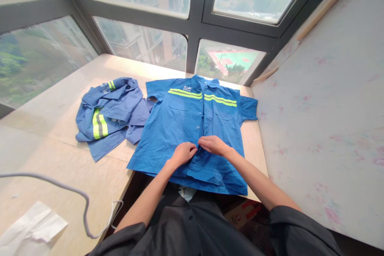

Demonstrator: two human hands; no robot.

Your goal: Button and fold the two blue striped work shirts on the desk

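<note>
A blue short-sleeved work shirt (177,122) lies spread out front side up, its collar toward the window. Yellow-green and grey reflective strips cross its chest, and small buttons run down the front opening. At the lower part of that opening, my left hand (183,153) pinches the shirt's front edge. My right hand (212,145) is closed on the other edge just beside it, the fingertips of both hands almost touching. Whatever button lies between the fingers is hidden. Higher up, the two front edges lie close together, with a narrow gap near the collar.
Left of the shirt, a second blue work shirt (120,108) lies crumpled on the pale wooden surface (60,128). A grey cable (75,190) and white paper (33,228) are at the lower left. Windows stand behind; a floral-papered wall (324,128) borders the right. A box (243,213) sits below.
</note>
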